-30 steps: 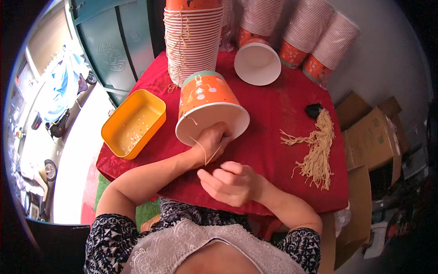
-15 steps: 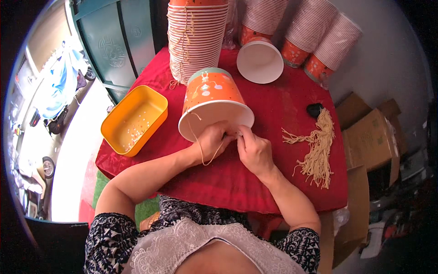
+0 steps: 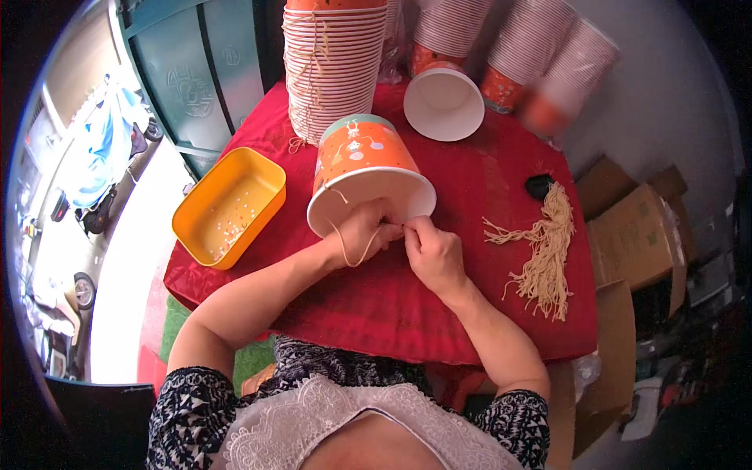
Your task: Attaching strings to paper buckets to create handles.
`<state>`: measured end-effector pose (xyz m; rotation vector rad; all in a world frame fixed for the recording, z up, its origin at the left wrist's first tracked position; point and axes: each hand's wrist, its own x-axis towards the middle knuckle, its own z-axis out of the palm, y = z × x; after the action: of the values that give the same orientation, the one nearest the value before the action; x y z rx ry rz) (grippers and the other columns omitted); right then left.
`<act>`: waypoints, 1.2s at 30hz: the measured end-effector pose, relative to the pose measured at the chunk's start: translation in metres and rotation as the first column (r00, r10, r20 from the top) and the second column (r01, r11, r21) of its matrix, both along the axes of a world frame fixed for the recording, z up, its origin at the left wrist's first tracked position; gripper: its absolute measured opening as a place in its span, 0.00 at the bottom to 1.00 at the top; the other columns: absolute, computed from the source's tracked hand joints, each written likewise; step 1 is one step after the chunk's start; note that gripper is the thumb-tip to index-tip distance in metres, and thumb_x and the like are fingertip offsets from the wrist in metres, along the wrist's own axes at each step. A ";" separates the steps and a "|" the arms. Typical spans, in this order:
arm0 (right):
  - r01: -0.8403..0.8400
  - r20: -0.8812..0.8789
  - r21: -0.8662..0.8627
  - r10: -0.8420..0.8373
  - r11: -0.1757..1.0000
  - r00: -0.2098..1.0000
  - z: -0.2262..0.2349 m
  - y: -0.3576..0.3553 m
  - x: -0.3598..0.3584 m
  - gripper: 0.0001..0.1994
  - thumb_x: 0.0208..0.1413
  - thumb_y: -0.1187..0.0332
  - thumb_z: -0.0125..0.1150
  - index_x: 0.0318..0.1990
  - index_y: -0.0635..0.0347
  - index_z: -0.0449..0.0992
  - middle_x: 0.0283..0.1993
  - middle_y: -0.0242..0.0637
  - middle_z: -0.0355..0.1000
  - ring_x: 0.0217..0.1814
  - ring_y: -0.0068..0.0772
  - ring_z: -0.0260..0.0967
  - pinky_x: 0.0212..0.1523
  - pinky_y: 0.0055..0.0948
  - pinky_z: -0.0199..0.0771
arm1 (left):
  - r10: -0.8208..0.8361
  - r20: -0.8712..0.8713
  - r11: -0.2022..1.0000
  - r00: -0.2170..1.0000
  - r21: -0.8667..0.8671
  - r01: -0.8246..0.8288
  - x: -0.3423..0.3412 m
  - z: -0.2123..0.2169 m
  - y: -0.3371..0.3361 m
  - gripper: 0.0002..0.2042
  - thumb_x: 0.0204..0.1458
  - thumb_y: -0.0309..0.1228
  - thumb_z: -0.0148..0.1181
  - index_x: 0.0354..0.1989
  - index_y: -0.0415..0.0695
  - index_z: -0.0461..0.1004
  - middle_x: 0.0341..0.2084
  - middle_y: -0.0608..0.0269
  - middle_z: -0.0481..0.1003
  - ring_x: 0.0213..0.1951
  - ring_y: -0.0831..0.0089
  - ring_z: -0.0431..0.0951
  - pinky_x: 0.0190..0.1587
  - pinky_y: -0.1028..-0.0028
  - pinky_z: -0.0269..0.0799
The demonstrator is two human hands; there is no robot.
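An orange paper bucket (image 3: 366,149) with a white inside lies on its side, its mouth facing me. A thin beige cord (image 3: 338,235) comes through the left side of its rim and loops down over my left hand. My left hand (image 3: 368,229) is at the lower part of the mouth, fingers bent and closed on the cord. Against it at the lower right rim is my right hand (image 3: 435,249), thumb and forefinger pinched together. What the right fingertips hold is too small to make out. The cord's far end is hidden among the fingers.
On the red cloth (image 3: 501,172) stand a tall stack of paper buckets (image 3: 333,74) with cords and another bucket (image 3: 444,104) on its side. A yellow tray (image 3: 270,200) with small pale bits is left; a cord bundle (image 3: 552,251) lies right. Cardboard boxes (image 3: 638,235) stand beyond.
My hands shift slightly at the rim, and the fingertips come a little apart. The cord loop below my left hand has become shorter. The bucket stays nearly in place.
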<state>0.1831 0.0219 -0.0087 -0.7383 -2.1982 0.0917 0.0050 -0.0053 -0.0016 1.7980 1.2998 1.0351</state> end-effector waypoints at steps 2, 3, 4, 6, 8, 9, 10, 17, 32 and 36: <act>0.003 -0.026 -0.029 -0.004 1.000 1.000 -0.001 0.000 0.000 0.03 0.54 0.74 0.58 0.33 0.62 0.71 0.18 0.43 0.71 0.19 0.43 0.74 0.19 0.38 0.73 | 0.003 0.035 0.983 0.999 -0.182 0.003 -0.002 0.007 0.002 0.08 0.54 0.29 0.59 0.36 0.37 0.72 0.26 0.58 0.74 0.29 0.71 0.74 0.32 0.71 0.71; -0.007 -0.028 -0.039 0.006 0.999 1.000 -0.001 -0.001 0.000 0.03 0.54 0.74 0.59 0.33 0.62 0.71 0.18 0.43 0.71 0.19 0.43 0.74 0.19 0.38 0.73 | -0.005 0.100 0.976 0.995 -0.215 0.026 -0.005 0.007 0.002 0.08 0.55 0.29 0.59 0.36 0.37 0.72 0.26 0.60 0.73 0.27 0.73 0.74 0.30 0.73 0.70; -0.017 -0.030 -0.049 0.015 0.999 0.999 -0.002 -0.002 -0.001 0.03 0.54 0.74 0.59 0.33 0.62 0.71 0.18 0.43 0.71 0.19 0.42 0.74 0.19 0.38 0.73 | -0.011 0.166 0.968 0.986 -0.245 0.052 -0.006 0.006 0.002 0.08 0.55 0.29 0.59 0.36 0.37 0.72 0.25 0.61 0.73 0.26 0.75 0.73 0.27 0.74 0.69; -0.033 -0.034 -0.093 0.030 0.995 0.999 -0.002 -0.005 -0.002 0.03 0.53 0.75 0.60 0.32 0.62 0.71 0.19 0.45 0.71 0.21 0.45 0.74 0.20 0.39 0.72 | 0.007 0.258 0.964 0.966 -0.260 0.063 -0.006 0.002 0.004 0.06 0.53 0.26 0.58 0.33 0.36 0.71 0.22 0.60 0.73 0.24 0.75 0.73 0.25 0.75 0.67; -0.048 -0.038 -0.137 0.043 0.989 0.998 -0.003 -0.006 -0.002 0.03 0.51 0.77 0.60 0.31 0.63 0.71 0.21 0.47 0.72 0.22 0.48 0.73 0.21 0.41 0.71 | 0.024 0.348 0.959 0.937 -0.274 0.077 -0.006 0.000 0.006 0.04 0.50 0.23 0.58 0.29 0.36 0.71 0.19 0.60 0.73 0.22 0.75 0.74 0.22 0.76 0.66; -0.055 -0.040 -0.119 0.051 0.991 0.998 -0.004 -0.005 -0.001 0.04 0.51 0.77 0.60 0.31 0.63 0.71 0.21 0.46 0.72 0.22 0.48 0.73 0.21 0.40 0.71 | 0.032 0.339 0.956 0.940 -0.285 0.071 -0.006 -0.001 0.007 0.04 0.50 0.23 0.58 0.29 0.36 0.71 0.19 0.60 0.73 0.22 0.75 0.73 0.22 0.76 0.65; -0.063 -0.041 -0.101 0.059 0.993 0.997 -0.004 -0.004 0.000 0.04 0.51 0.77 0.60 0.31 0.62 0.71 0.21 0.46 0.71 0.22 0.47 0.73 0.21 0.40 0.71 | 0.039 0.330 0.953 0.943 -0.297 0.065 -0.005 -0.002 0.007 0.04 0.49 0.23 0.58 0.30 0.36 0.71 0.19 0.61 0.72 0.22 0.75 0.73 0.21 0.76 0.65; -0.135 -0.002 0.040 0.135 0.990 0.991 -0.003 0.002 0.002 0.05 0.52 0.73 0.61 0.29 0.61 0.70 0.22 0.43 0.72 0.21 0.44 0.74 0.21 0.38 0.73 | -0.039 0.034 0.969 0.999 -0.241 0.046 -0.008 0.007 0.005 0.10 0.48 0.29 0.60 0.36 0.35 0.72 0.25 0.64 0.71 0.29 0.76 0.69 0.30 0.77 0.67; -0.019 -0.115 -0.102 0.007 0.995 0.993 -0.006 0.008 0.002 0.06 0.53 0.76 0.57 0.40 0.64 0.73 0.35 0.51 0.71 0.35 0.55 0.72 0.33 0.45 0.75 | 0.109 0.033 0.992 0.993 0.059 -0.111 0.011 -0.005 -0.002 0.07 0.48 0.26 0.63 0.32 0.37 0.72 0.26 0.55 0.75 0.30 0.66 0.74 0.34 0.70 0.70; -0.039 -0.135 -0.132 0.022 0.990 0.991 -0.009 0.009 0.002 0.09 0.52 0.78 0.56 0.41 0.66 0.73 0.36 0.53 0.71 0.36 0.57 0.72 0.35 0.46 0.74 | 0.156 -0.082 0.907 0.984 0.406 -0.110 0.019 -0.012 -0.002 0.07 0.51 0.23 0.58 0.38 0.38 0.71 0.31 0.49 0.74 0.35 0.53 0.76 0.37 0.62 0.72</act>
<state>0.1848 0.0312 -0.0176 -0.7508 -2.0914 0.2991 0.0236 -0.0074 -0.0140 2.1191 1.3670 1.3728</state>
